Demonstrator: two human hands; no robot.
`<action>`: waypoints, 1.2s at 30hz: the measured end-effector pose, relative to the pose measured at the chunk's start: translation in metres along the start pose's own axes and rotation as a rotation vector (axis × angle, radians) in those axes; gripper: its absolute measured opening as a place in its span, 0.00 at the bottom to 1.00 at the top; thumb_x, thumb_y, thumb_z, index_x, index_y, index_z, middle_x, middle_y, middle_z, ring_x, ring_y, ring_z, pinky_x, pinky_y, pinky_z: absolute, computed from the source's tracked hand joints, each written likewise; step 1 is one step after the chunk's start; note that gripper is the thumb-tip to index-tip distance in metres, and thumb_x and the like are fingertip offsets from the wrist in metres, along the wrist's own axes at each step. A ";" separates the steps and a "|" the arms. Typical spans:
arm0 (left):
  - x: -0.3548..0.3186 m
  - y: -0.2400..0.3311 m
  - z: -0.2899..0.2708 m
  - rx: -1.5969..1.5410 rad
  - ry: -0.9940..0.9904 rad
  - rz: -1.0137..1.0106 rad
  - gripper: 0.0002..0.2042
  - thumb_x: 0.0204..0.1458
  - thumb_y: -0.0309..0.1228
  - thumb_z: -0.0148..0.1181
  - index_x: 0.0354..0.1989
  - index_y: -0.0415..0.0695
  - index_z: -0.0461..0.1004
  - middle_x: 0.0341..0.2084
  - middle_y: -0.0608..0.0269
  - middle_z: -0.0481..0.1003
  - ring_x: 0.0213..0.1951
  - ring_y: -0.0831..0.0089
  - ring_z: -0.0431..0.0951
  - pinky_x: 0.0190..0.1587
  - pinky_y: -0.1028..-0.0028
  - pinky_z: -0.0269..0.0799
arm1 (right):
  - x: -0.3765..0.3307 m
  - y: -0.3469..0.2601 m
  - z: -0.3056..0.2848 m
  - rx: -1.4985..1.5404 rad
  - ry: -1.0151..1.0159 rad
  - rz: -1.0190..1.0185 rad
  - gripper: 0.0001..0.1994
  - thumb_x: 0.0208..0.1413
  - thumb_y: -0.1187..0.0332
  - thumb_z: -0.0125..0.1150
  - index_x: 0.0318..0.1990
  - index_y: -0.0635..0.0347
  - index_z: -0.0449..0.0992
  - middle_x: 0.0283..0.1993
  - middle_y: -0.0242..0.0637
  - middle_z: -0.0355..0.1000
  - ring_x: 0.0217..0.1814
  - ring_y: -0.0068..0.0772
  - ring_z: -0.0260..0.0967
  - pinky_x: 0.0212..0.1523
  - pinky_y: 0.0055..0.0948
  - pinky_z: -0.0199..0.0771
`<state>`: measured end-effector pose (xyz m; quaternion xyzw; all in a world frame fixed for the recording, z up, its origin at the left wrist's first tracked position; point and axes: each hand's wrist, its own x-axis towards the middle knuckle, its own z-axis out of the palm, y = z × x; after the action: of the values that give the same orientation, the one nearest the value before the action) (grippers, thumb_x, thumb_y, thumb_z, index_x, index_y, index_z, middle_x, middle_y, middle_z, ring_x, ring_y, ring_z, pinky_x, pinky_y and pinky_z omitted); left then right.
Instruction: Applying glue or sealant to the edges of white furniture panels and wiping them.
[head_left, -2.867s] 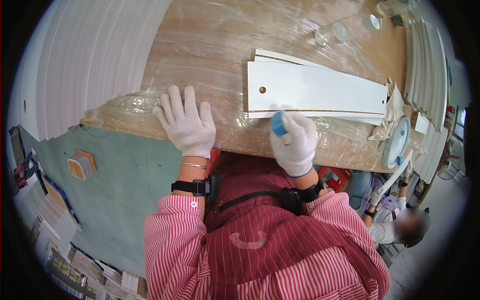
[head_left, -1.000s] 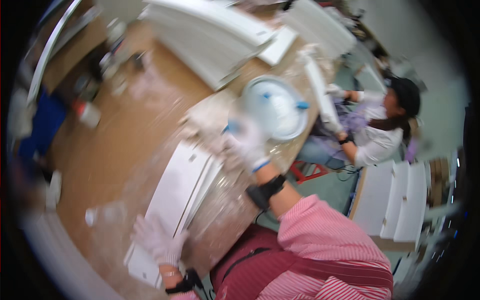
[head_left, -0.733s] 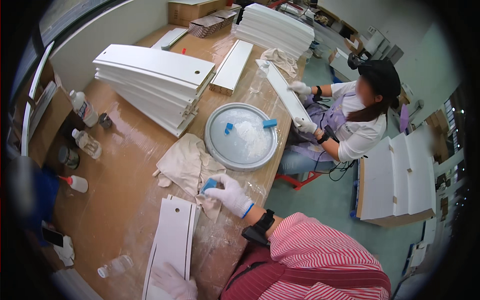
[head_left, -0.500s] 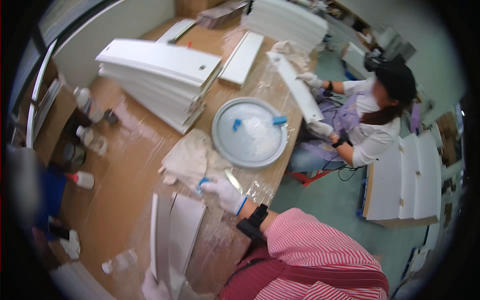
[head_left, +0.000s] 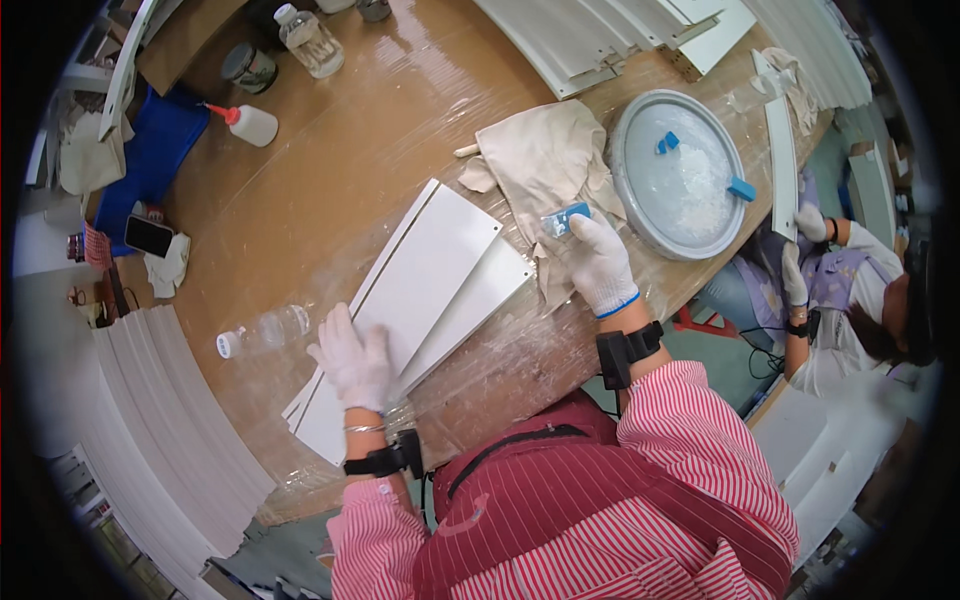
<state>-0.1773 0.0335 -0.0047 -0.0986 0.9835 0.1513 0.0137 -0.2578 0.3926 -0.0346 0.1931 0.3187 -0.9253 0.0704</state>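
My left hand (head_left: 355, 362) is gloved in white and lies flat, fingers spread, on a long white panel (head_left: 425, 265). That panel overlaps a second white panel (head_left: 485, 293) on the table. Gloved as well, my right hand (head_left: 603, 268) pinches a small blue scraper (head_left: 566, 219) smeared with white. The scraper is above a crumpled beige cloth (head_left: 540, 150), just past the panels' far right corners. Right of the cloth stands a round grey tub lid (head_left: 640, 215) with white paste (head_left: 700, 190) and more blue pieces (head_left: 740, 189) on it.
A clear bottle (head_left: 265, 330) lies left of the panels. Stacked white panels stand at left (head_left: 170, 420) and far right (head_left: 590, 40). A red-tipped squeeze bottle (head_left: 252, 125), jar (head_left: 249, 68) and phone (head_left: 149, 236) are farther off. A co-worker (head_left: 840, 290) sits at right holding a panel.
The view has swung round toward the left. My left hand gripped the near end of a raised panel; now it rests flat on the lowered panel. My right hand still holds the blue scraper.
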 end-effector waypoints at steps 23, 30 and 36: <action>-0.020 0.016 0.015 0.073 0.156 -0.043 0.33 0.50 0.42 0.66 0.63 0.37 0.69 0.58 0.45 0.72 0.64 0.44 0.67 0.73 0.36 0.47 | 0.098 0.027 0.119 -1.607 -0.180 -0.649 0.15 0.54 0.70 0.66 0.50 0.62 0.79 0.42 0.46 0.79 0.44 0.47 0.77 0.47 0.39 0.78; -0.021 0.015 0.017 0.085 0.166 -0.033 0.33 0.50 0.42 0.66 0.63 0.36 0.70 0.58 0.44 0.72 0.64 0.44 0.67 0.73 0.36 0.46 | 0.095 0.030 0.122 -1.552 -0.274 -0.495 0.18 0.53 0.72 0.67 0.52 0.65 0.79 0.44 0.47 0.79 0.46 0.47 0.77 0.51 0.35 0.77; -0.023 0.014 0.018 0.075 0.132 -0.051 0.34 0.50 0.43 0.66 0.64 0.36 0.70 0.59 0.44 0.72 0.65 0.44 0.66 0.74 0.38 0.46 | 0.095 0.028 0.107 -1.143 -0.082 -0.433 0.20 0.54 0.72 0.68 0.55 0.65 0.78 0.48 0.45 0.80 0.48 0.39 0.78 0.54 0.33 0.77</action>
<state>-0.1577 0.0569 -0.0164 -0.1326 0.9844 0.1071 -0.0438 -0.3713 0.3044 -0.0115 0.0200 0.7935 -0.6080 -0.0144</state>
